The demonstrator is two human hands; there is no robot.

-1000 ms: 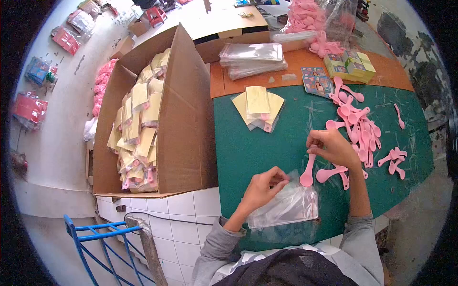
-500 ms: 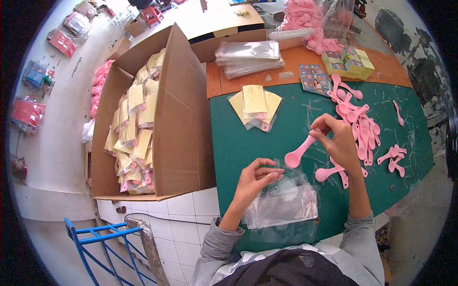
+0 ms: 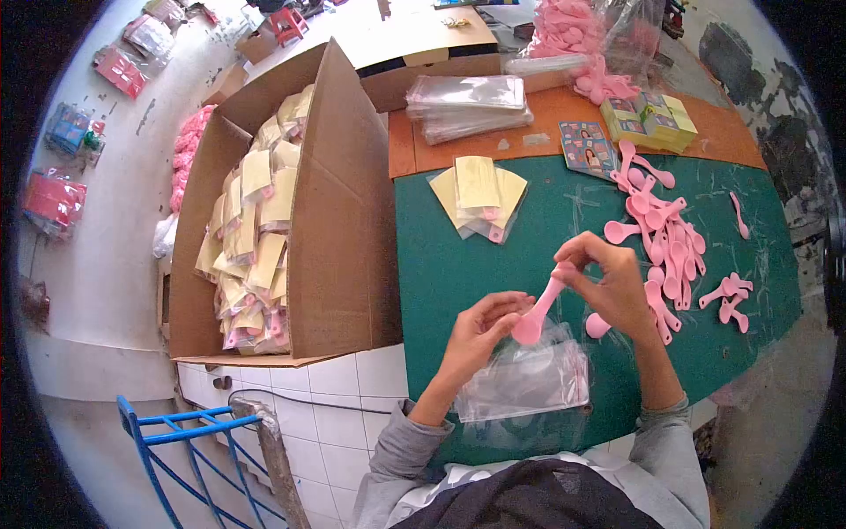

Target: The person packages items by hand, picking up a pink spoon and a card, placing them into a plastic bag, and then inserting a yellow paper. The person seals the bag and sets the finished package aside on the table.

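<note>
A pink plastic spoon [image 3: 534,322] hangs bowl-down from my right hand [image 3: 606,280], its handle end pinched between thumb and fingers. The bowl is at the mouth of a clear plastic bag [image 3: 551,339], beside my left fingertips; how far it sits inside is hard to see. My left hand [image 3: 480,339] is closed in a pinch at the edge of that bag. Below both hands lies a stack of clear bags [image 3: 524,388] on the green table top [image 3: 449,291]. More pink spoons [image 3: 674,251] are heaped right of my right hand.
Packed bags with cream cards [image 3: 480,196] lie further back. A cardboard box [image 3: 339,238] of similar packs stands left. At the back are more clear bags [image 3: 467,99], card stacks [image 3: 648,122] and bagged pink spoons [image 3: 568,35]. A blue metal frame [image 3: 185,423] stands lower left.
My right hand has brought the spoon down and left, to my left fingertips and the bag's mouth. My left hand stays nearly in place. The view has shifted slightly.
</note>
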